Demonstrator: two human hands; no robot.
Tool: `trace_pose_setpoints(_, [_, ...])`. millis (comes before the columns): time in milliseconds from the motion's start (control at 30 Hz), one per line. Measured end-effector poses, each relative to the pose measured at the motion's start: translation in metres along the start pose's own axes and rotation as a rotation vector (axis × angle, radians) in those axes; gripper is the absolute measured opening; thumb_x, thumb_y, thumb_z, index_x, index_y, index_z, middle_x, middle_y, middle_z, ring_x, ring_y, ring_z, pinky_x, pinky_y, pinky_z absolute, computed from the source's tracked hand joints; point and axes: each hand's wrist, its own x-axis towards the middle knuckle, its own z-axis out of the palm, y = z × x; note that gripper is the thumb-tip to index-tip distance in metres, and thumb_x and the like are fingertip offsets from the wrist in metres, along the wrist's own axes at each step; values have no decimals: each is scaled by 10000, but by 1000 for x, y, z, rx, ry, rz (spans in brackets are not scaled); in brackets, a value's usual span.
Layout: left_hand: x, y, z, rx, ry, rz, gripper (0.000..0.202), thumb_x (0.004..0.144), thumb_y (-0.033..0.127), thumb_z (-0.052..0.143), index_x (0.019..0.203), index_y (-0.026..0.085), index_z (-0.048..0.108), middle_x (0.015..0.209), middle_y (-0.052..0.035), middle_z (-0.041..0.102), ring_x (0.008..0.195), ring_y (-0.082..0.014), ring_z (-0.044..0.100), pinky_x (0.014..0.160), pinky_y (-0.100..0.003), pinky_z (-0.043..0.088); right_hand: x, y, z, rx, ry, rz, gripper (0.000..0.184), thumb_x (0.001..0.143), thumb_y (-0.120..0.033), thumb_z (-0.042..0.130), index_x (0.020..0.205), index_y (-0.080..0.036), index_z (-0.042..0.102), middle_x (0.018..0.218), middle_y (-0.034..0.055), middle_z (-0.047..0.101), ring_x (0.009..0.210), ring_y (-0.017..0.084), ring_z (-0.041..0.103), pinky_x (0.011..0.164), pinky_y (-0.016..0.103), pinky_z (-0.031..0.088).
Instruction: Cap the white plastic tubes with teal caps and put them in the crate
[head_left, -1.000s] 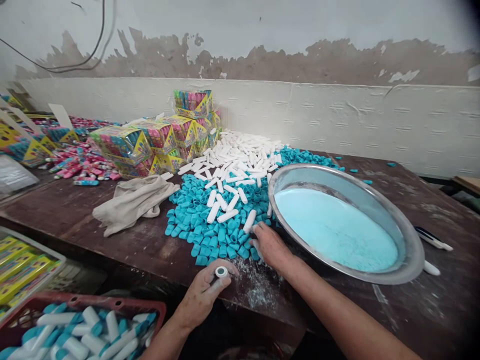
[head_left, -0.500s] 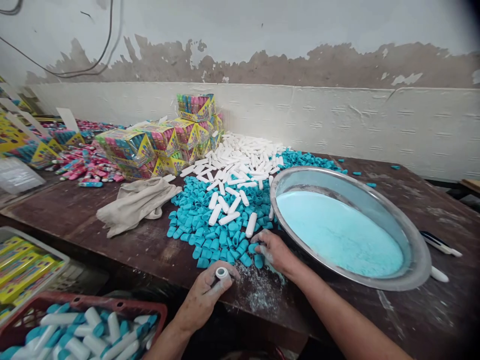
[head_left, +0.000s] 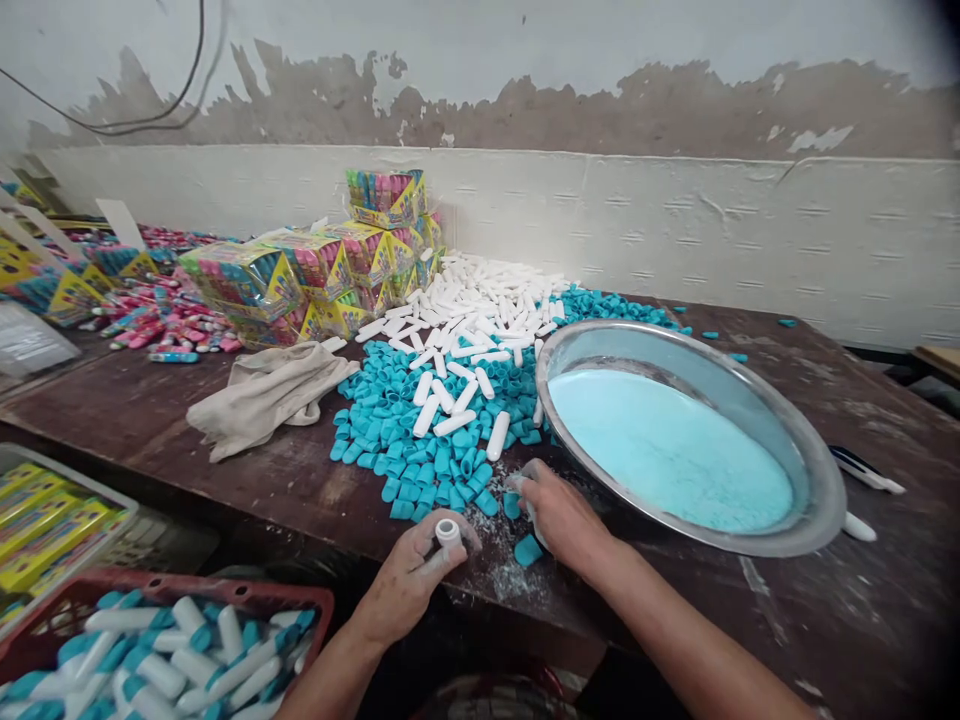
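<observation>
My left hand (head_left: 421, 560) is wrapped round a white plastic tube (head_left: 448, 534), its open mouth facing up. My right hand (head_left: 559, 515) curls in by the near end of a heap of blue caps (head_left: 420, 470). Against its lower fingers shows one blue cap (head_left: 529, 550), which the hand seems to grip; the fingertips are partly hidden. Another loose cap sits just beyond the fingers. White powder coats the fingers of both hands. White tubes (head_left: 495, 285) lie heaped behind the caps and partly on them.
A metal basin (head_left: 821, 520) of pale blue powder stands at right, beside a utility knife (head_left: 866, 470). A crumpled cloth (head_left: 262, 395) and stacked display boxes (head_left: 240, 275) lie left. At lower left, a red crate (head_left: 319, 600) holds capped tubes, near a crate of yellow boxes (head_left: 56, 530).
My right hand has drawn back slightly from the heap, and a blue cap now shows beneath its fingers. My left hand still holds the tube, now a little more upright. The view has shifted slightly.
</observation>
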Motion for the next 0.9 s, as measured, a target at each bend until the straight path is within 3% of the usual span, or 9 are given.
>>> trace_pose_setpoints(200, [-6,0,-8,3,34,-15,207,848,338,481,894,170,591,897,-48,591,849,-190,513,781,-281,394,9,7,4,-188,-70,-111,253,716,10,441,803,-180,583,860,53,484,723,172,482,604,258,341])
trace_pose_setpoints(333, [-6,4,-7,9,18,-10,208,850,343,480,885,169,588,871,-43,580,807,-178,502,744,-270,393,3,13,10,231,41,-22,205,720,-7,431,793,-181,512,828,27,508,697,136,498,603,234,401])
trace_pose_setpoints(467, [0,8,2,-19,-62,-17,201,849,330,476,855,157,577,827,-29,553,763,-157,479,702,-253,382,-5,10,4,725,22,96,44,761,-154,507,792,-185,507,636,-36,496,584,119,497,551,232,409])
trace_pose_setpoints(567, [5,8,10,-47,-152,-43,187,832,333,494,813,153,545,766,-4,509,709,-132,456,652,-234,375,-12,1,-5,926,90,103,137,711,-285,638,737,-171,567,695,-20,539,663,129,506,621,249,413])
trace_pose_setpoints(667, [8,7,15,-53,-261,-101,210,816,365,505,802,156,503,681,26,455,597,-102,408,541,-211,339,-21,-9,-9,1079,153,177,203,722,-360,655,758,-176,576,617,-41,502,568,101,452,541,222,370])
trace_pose_setpoints(800, [9,7,19,-54,-340,-142,262,808,412,499,757,155,478,624,35,429,540,-82,361,474,-196,267,-33,-17,-9,1093,36,149,260,780,-422,600,763,-170,539,531,-59,443,481,80,382,478,209,306])
trace_pose_setpoints(900, [10,4,22,-175,-393,-186,331,771,474,532,724,158,445,584,48,404,506,-67,327,452,-188,232,-37,-19,-11,1059,-56,132,296,783,-454,585,765,-170,506,520,-59,447,461,78,385,462,204,300])
